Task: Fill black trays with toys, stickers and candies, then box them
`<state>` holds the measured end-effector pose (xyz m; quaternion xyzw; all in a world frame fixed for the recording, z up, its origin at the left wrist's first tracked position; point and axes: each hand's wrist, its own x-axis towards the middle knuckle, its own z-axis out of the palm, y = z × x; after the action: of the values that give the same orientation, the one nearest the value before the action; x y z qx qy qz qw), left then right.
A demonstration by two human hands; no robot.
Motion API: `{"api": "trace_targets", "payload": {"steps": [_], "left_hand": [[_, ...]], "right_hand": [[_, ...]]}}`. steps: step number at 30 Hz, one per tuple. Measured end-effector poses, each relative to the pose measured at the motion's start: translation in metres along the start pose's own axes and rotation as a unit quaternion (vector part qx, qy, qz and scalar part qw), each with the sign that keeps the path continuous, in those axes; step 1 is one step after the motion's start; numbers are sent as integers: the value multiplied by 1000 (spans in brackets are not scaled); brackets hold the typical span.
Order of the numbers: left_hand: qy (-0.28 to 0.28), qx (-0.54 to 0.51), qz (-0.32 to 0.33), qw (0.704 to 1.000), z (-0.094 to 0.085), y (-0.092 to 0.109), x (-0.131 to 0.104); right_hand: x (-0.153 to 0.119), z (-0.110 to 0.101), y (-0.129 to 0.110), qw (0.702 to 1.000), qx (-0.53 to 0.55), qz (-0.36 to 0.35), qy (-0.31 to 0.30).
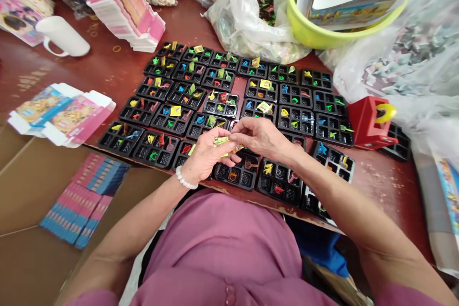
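My left hand (207, 154), with a white bead bracelet on its wrist, holds a small bunch of yellow-green paper slips (220, 141) under its thumb. Its fingers curl beneath them, palm up. The fingertips of my right hand (263, 137) pinch at the near end of the bunch, where part of a slip shows. Both hands are over rows of black compartment trays (246, 180). Small coloured plastic pieces lie in the trays' pockets, and several trays also bear a square slip, such as the yellow slip (175, 111). My hands hide parts of the trays below.
A red box-shaped thing with a yellow ring (373, 122) stands at right. Behind are a yellow-green basin (315, 38) and plastic bags (229, 24). At left are a white mug (66, 36), pink cartons (125, 9), a flat printed box (60, 114) and a cardboard box (21, 201).
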<state>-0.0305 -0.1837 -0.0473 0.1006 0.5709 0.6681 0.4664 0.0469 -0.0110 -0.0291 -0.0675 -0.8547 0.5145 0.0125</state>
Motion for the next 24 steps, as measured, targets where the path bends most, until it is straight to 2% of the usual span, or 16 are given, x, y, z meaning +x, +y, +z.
{"api": "trace_targets", "payload": {"steps": [3,6,9,13,15,20,22,24], "left_hand": [[1,15,12,1000,0,-4,0],[-4,13,-3,1000,-5,-8,-4],[8,5,-8,1000,-12,-9,-8],[64,-32,4,997,-24,-3,-12],[73,-58,0,996,-29,2,-15],[59,-111,-28,992,-33,8,-21],[43,-109,-35,992,-32,7,-23],[28,-94,-41,994,-30,5,-24]], "right_hand": [[-4,3,-2,999,46,22,-11],[-9,4,-2,996,73,38,-31],[-16,6,0,997,63,48,-14],[-29,11,8,998,-15,60,2],[-34,15,12,994,-75,74,-4],[-35,29,14,964,-232,126,-4],[-34,32,13,962,-243,122,0],[-33,34,10,972,-212,99,22]]}}
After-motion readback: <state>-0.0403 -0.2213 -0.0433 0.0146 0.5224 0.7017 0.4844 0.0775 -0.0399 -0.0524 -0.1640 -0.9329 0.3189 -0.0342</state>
